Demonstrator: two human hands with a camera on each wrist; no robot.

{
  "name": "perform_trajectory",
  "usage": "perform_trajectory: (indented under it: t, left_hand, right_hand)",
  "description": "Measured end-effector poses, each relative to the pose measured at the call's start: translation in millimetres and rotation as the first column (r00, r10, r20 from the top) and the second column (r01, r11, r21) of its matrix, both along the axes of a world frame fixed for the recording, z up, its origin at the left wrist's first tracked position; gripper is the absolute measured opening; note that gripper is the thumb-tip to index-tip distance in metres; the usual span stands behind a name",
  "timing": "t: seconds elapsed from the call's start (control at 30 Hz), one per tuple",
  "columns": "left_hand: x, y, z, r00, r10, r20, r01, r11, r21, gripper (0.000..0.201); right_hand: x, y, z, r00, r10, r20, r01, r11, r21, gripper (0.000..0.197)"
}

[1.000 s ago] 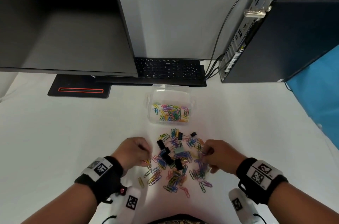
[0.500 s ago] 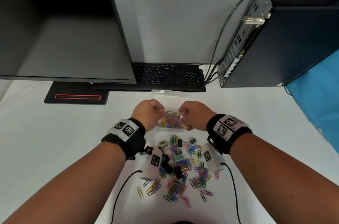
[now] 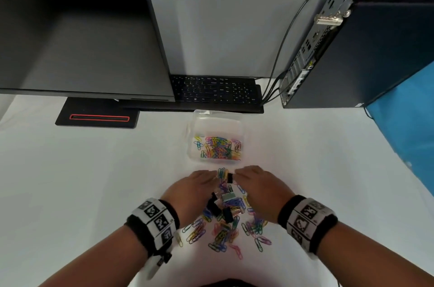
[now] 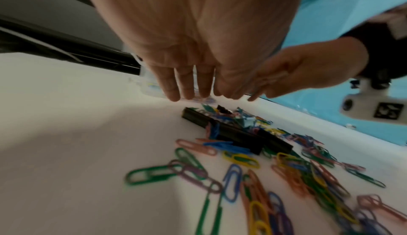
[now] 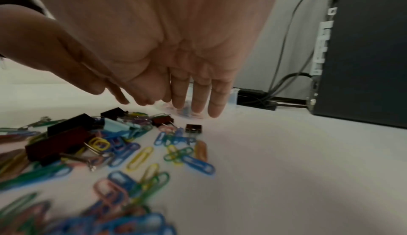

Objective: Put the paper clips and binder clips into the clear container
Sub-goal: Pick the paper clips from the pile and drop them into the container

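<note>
Half a second ago we held both hands over the clear container (image 3: 217, 138); now our left hand (image 3: 191, 189) and right hand (image 3: 258, 189) are back above the pile of paper clips (image 3: 225, 228) and binder clips (image 3: 226, 214) on the surface, fingers (image 4: 169, 85) straight and empty. So one load is dropped in, and many clips remain.

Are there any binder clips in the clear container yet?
No: in the head view the clear container holds only colored paper clips, while the black binder clips lie in the pile on the table.
</note>
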State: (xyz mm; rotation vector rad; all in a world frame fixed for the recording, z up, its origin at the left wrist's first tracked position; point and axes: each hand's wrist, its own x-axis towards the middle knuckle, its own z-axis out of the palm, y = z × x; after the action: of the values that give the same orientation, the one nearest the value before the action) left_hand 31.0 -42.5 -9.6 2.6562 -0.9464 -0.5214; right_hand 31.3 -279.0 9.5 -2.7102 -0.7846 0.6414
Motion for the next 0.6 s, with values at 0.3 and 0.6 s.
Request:
perform_trajectory:
  t: [0.3,0.6]
  left_hand:
    - [16.3,-29.4,7.8,0.985,0.062,-0.161,-0.044,0.993,0.113,0.064]
    - [14.6,-29.4,0.2,0.999,-0.001,-0.043,0.011,0.97,0.244,0.063]
  right_hand:
    - [4.1,-15.9,5.2,0.949,-0.316,0.018,0.316,0.942,-0.111,0.014]
    - [-37.5,-4.6,-7.6,0.978,-0.209,-0.01,0.206,0.97,-0.125,0.046]
